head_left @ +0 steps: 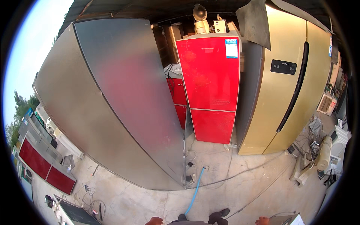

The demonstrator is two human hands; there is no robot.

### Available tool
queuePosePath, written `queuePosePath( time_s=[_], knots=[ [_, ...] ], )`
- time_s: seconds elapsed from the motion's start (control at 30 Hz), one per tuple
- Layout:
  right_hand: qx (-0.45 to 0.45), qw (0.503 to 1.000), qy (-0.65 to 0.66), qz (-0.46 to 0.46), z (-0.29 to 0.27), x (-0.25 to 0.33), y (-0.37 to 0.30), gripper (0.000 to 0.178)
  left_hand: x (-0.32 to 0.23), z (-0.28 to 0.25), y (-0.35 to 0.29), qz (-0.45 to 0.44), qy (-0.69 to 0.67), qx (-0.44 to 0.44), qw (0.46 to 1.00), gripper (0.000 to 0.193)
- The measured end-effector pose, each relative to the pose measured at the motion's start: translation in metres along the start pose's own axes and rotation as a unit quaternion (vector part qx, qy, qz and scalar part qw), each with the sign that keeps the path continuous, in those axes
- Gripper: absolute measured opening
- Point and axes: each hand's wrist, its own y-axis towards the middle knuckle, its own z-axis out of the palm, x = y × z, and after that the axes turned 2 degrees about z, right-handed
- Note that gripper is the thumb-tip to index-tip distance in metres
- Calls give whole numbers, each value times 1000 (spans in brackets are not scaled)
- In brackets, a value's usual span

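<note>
Only a small part of my left hand (154,221) shows at the bottom edge, left of my dark shoes. My right hand (262,221) is cut off by the same edge, further right. Neither touches anything that I can see, and too little of the fingers shows to judge their pose. Ahead stands a red two-door refrigerator (210,75) with a faint flower pattern and a blue-white label. A tall grey refrigerator (123,75) rises close on the left. On the right is a gold double-door refrigerator (281,86) with a black handle and a dark display panel.
A blue hose (195,191) runs over the concrete floor toward my feet, among loose cables. At right lie heaped appliance parts (324,153). A dark red refrigerator (48,167) stands far left. A dark panel (77,213) lies lower left. A grey sheet (255,22) drapes over the gold refrigerator.
</note>
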Motion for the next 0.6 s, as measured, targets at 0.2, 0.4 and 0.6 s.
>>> queuePosePath(
  time_s=[0.2, 0.4, 0.6],
  knots=[
    [184, 970, 158, 8, 65, 106, -107, 36, 112, -22, -35, -118, -203, -49, 971, 35],
    [122, 919, -227, -298, 62, -21, -97, 29, 152, -28, -40, 32, 79, -39, 996, 16],
    [124, 963, 78, 228, 63, 7, -123, 30, 130, -37, -34, 47, 85, -30, 995, 26]
  ],
)
